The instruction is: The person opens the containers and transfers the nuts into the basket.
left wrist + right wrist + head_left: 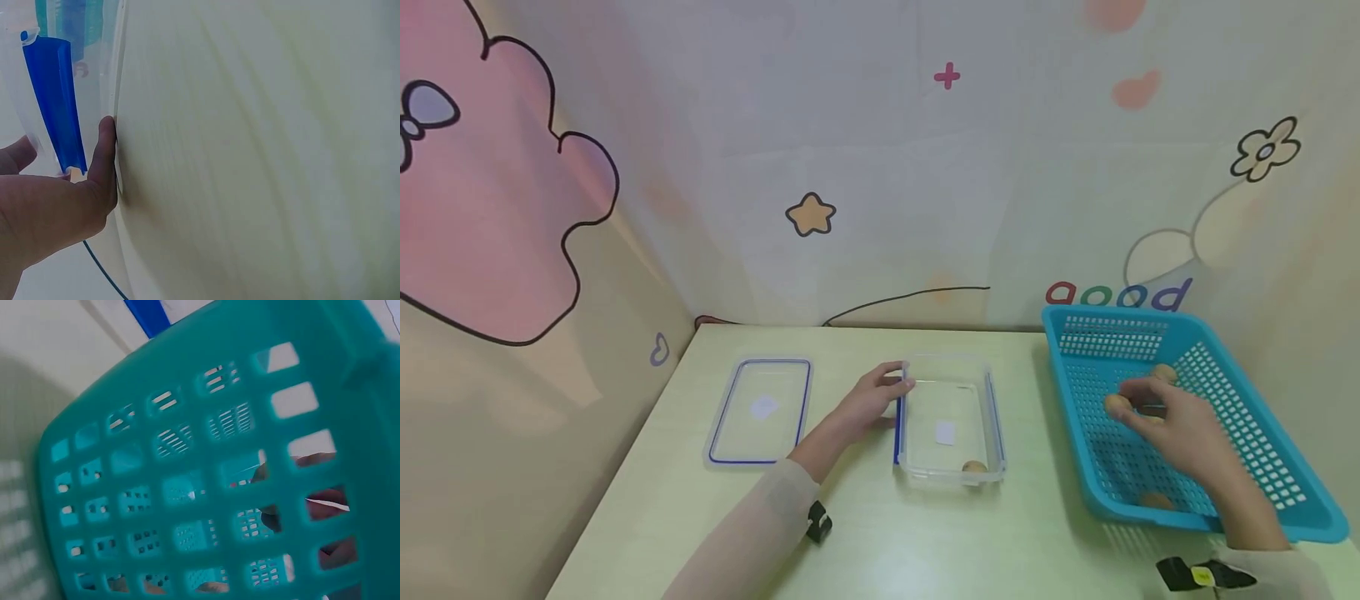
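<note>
My left hand [867, 404] holds the left side of a clear plastic container [943, 412], its fingers at the rim. In the left wrist view, the hand [62, 200] spans both sides of the container's blue latch [57, 103]. One small round brown thing, walnut-like [974, 467], lies in the container's near right corner. Over the blue basket [1078, 467], my right hand [1187, 429] pinches another walnut-like thing [1117, 403] between thumb and fingers. More of them lie in the basket, one at the back [1164, 373] and one near the front [1156, 501]. The basket's wall mostly hides that hand in the right wrist view.
A clear lid with a blue seal [760, 412] lies flat on the pale table [880, 542], left of the container. The basket stands at the table's right side. A printed cloth wall [880, 150] rises behind the table.
</note>
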{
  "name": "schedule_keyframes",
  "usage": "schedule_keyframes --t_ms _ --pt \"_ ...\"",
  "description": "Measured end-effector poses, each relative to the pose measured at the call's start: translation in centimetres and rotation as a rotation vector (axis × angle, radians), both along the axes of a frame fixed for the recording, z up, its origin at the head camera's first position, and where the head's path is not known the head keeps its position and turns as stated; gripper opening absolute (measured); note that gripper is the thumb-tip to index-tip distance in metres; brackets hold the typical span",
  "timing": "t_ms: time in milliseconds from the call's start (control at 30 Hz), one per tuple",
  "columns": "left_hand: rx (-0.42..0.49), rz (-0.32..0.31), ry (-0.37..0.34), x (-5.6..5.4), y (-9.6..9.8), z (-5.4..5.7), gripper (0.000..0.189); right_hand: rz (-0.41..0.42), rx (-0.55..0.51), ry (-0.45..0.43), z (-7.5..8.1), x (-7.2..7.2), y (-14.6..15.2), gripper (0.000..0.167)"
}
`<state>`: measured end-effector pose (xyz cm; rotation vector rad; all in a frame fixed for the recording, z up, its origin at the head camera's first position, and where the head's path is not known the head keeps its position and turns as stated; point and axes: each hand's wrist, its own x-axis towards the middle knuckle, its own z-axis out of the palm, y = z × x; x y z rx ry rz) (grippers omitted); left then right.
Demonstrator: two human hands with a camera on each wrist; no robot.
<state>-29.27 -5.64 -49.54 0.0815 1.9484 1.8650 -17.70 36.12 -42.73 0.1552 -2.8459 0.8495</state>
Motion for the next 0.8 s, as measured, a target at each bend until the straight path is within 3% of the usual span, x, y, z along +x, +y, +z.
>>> schedule_keyframes --t_ms 300,600,800 --pt "0.002 -0.006 -0.004 0.0 0.0 0.0 0.058 0.028 0.012 -0.035 -0.8 -0.3 0.2 0.052" --pt "0.003 -0.008 -0.004 -0.1 0.1 -0.1 0.059 0.035 0.007 0.132 0.4 0.0 -1.1 0.040" --pt "0.006 0.001 -0.010 -0.2 0.0 -0.2 0.058 0.122 -0.034 0.250 1.7 0.0 -4.2 0.033"
